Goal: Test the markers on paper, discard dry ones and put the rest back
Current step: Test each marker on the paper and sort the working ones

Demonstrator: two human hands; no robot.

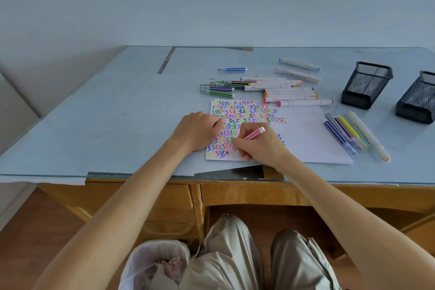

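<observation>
We are well into the testing, judging by the paper [301, 134], whose left half is packed with coloured squiggles. Our right hand [259, 146] pinches a pink marker [249, 137], tip down near the paper's lower left corner, while our left hand [200, 132] rests curled on the paper's left edge, holding nothing we can see. A pile of markers [270, 90] lies beyond the paper, five more [353, 135] to its right. Both holders [367, 85] right of the paper look empty, so putting back remains.

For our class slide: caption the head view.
Right hand tests a pink marker on scribbled paper, left hand steadying it.
</observation>
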